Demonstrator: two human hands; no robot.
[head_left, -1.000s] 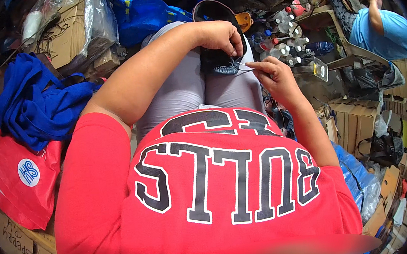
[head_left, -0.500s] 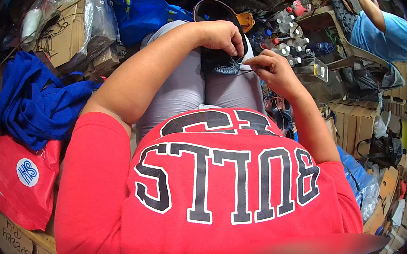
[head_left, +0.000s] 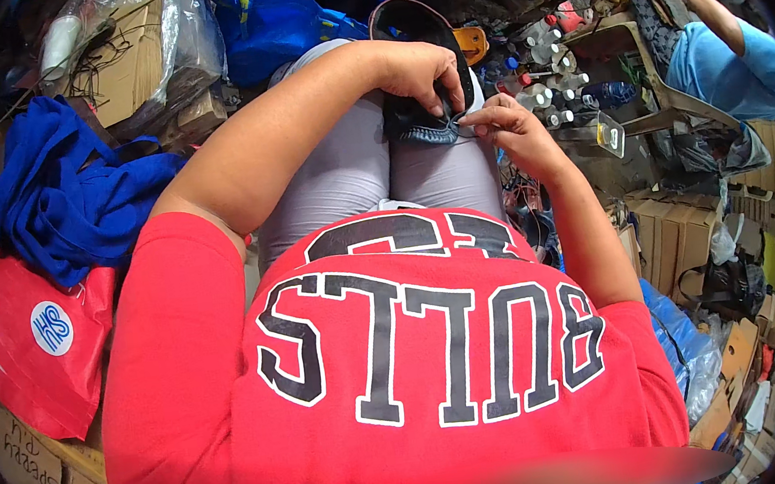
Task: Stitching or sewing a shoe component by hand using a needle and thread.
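Note:
A dark shoe [head_left: 405,28] with a reddish rim lies across my lap, its stitched, bluish-black end toward me and a pale strip along its right side. My left hand [head_left: 425,75] reaches over from the left, with thumb and fingers bent down and gripping the shoe near its stitched end. From the right, my right hand [head_left: 516,132] meets that same end, thumb and forefinger pinched together at the edge. Whatever thin thing sits in that pinch is too small to make out. Grey trousers [head_left: 332,167] show beneath the shoe.
Plastic bottles [head_left: 569,81] crowd the area right of my knees. A blue cloth [head_left: 70,190] and a red bag [head_left: 30,346] lie at the left. Cardboard boxes [head_left: 674,231] stand at the right. Another person in a blue shirt [head_left: 733,69] is at the far right.
My right hand has shifted slightly left, closer to my left fingers at the shoe's edge. The left thumb has moved a little apart from its fingers. The other person's arm has shifted.

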